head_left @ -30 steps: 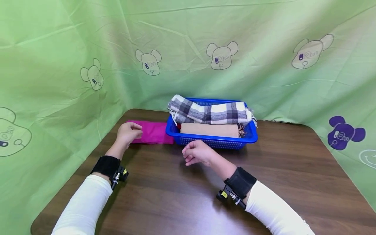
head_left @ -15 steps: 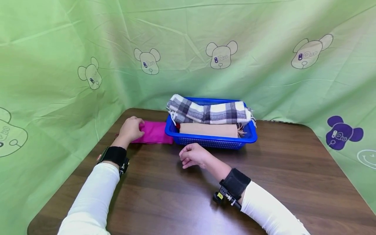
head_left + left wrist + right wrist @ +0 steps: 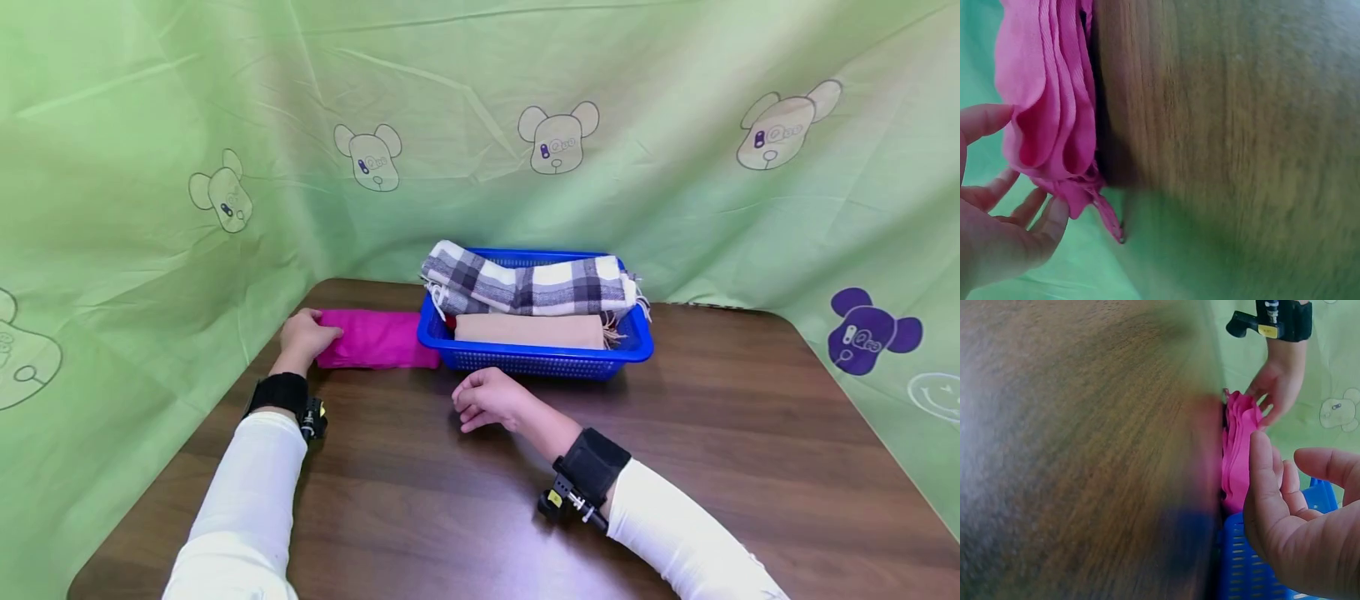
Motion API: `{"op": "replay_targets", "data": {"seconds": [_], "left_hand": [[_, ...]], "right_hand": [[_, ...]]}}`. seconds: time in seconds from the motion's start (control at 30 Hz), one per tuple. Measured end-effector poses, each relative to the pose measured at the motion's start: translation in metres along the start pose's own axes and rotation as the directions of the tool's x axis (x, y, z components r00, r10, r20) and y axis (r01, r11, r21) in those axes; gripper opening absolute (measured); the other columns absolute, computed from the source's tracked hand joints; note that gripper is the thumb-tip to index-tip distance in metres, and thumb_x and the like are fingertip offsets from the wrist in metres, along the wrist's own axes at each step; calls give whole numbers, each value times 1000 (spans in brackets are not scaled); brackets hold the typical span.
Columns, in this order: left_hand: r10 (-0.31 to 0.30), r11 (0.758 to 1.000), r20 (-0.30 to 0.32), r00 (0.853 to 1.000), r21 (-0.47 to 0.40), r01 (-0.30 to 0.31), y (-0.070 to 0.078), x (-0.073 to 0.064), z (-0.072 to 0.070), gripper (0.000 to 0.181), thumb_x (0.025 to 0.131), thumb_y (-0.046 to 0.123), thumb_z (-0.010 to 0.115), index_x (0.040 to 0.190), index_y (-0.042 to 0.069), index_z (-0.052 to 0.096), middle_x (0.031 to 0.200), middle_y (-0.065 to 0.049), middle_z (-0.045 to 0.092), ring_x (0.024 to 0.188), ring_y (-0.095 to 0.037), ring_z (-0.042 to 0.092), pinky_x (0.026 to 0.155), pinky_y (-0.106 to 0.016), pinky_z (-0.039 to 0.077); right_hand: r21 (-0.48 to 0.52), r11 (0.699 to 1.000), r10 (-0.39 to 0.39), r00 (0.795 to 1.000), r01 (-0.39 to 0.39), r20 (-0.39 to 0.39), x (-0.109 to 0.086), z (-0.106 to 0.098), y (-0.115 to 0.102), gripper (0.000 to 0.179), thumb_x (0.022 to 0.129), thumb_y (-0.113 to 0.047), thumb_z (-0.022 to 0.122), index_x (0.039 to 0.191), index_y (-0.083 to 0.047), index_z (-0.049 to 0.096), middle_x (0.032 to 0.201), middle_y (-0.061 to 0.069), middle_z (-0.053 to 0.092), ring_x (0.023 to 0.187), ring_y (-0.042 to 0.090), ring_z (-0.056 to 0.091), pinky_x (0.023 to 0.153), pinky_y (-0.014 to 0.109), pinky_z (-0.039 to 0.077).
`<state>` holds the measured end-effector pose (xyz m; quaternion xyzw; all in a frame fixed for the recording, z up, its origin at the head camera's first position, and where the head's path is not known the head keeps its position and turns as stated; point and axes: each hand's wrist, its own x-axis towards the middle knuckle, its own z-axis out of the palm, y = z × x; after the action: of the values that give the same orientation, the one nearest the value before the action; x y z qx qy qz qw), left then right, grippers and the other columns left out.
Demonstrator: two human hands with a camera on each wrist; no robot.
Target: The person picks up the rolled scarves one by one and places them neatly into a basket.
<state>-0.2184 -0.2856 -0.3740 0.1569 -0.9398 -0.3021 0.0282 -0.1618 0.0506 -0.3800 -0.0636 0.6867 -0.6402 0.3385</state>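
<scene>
A folded bright pink scarf (image 3: 378, 339) lies on the table at the left, its right end against the blue basket. My left hand (image 3: 306, 335) holds its left end; in the left wrist view the thumb touches the top of the folds (image 3: 1047, 81) and the fingers (image 3: 1054, 219) curl at the loose end below. My right hand (image 3: 491, 400) hovers in front of the basket, fingers loosely bent, holding nothing. The right wrist view shows the right hand (image 3: 1304, 531) apart from the scarf and basket.
The blue plastic basket (image 3: 540, 360) stands at the back of the wooden table (image 3: 420, 500). Inside lie a grey-and-white checked scarf (image 3: 555, 287) and a beige fringed scarf (image 3: 528, 330). A green curtain (image 3: 465, 75) hangs along the back and sides.
My left hand moved over the pink scarf, then back left to its end, and now holds it there. The right hand drifted slightly left and stays unoccupied.
</scene>
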Motion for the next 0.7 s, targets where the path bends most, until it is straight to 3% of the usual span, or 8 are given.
{"op": "replay_targets", "data": {"seconds": [0.23, 0.4, 0.57, 0.7], "left_hand": [[-33, 999, 55, 998, -31, 35, -6, 4, 1, 66, 88, 27, 63, 138, -10, 41, 139, -32, 43, 127, -47, 39, 107, -49, 34], [-50, 999, 55, 997, 17, 49, -9, 4, 6, 63, 86, 30, 62, 132, -9, 44, 133, -32, 48, 120, -46, 46, 101, -50, 40], [-60, 992, -22, 998, 107, 62, -14, 2, 10, 37, 81, 26, 66, 101, -4, 57, 109, -29, 58, 100, -43, 55, 83, -49, 48], [-33, 991, -56, 998, 129, 40, -21, 2, 8, 22, 77, 17, 67, 74, 4, 50, 84, -21, 55, 82, -38, 52, 69, -45, 47]], "right_hand": [[0, 1000, 4, 1000, -4, -6, 3, 3, 3, 27, 85, 8, 56, 110, 19, 54, 73, 12, 57, 60, 18, 57, 64, 37, 60], [4, 1000, 14, 1000, -14, -14, 5, 3, 4, 27, 85, 8, 56, 110, 18, 55, 75, 13, 58, 61, 18, 57, 65, 37, 60], [7, 1000, 21, 1000, -21, -20, 7, 2, 4, 27, 86, 7, 56, 110, 18, 55, 75, 12, 58, 62, 17, 58, 65, 36, 60], [2, 1000, 16, 999, -16, -37, 10, 4, 4, 26, 88, 5, 55, 112, 18, 56, 81, 15, 60, 64, 19, 58, 69, 38, 60]]}}
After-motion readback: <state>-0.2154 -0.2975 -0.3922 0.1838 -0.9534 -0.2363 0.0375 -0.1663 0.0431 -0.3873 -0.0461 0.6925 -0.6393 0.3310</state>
